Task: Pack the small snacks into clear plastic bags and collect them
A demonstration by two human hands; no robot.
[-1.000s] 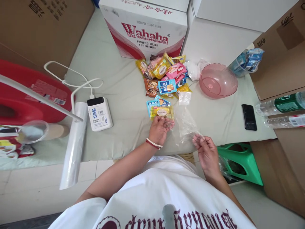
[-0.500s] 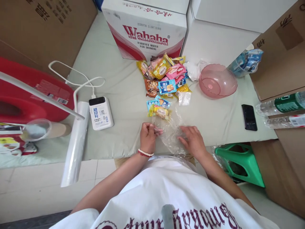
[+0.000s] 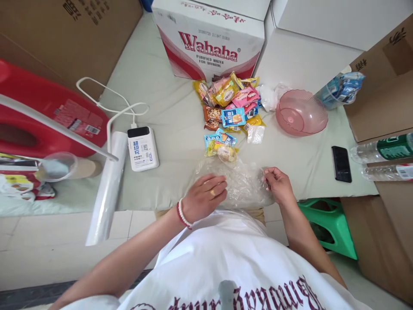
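A clear plastic bag (image 3: 240, 185) lies flat at the near edge of the table. My left hand (image 3: 203, 196) rests palm-down on its left part, fingers spread. My right hand (image 3: 278, 184) pinches the bag's right edge. Just beyond the bag lie a yellow snack packet (image 3: 222, 151) and a blue packet (image 3: 214, 139). Farther back is a pile of colourful snack packets (image 3: 232, 101).
A pink bowl (image 3: 301, 114) sits at the right, a black phone (image 3: 341, 162) near the right edge. A white power bank (image 3: 142, 147) with cable and a plastic roll (image 3: 108, 189) lie left. A Wahaha box (image 3: 211, 38) stands behind; bottles (image 3: 383, 148) and a green stool (image 3: 332, 226) are at the right.
My left hand let go of the yellow packet and came down flat on the bag. My right hand moved from below the table edge up to the bag's right edge.
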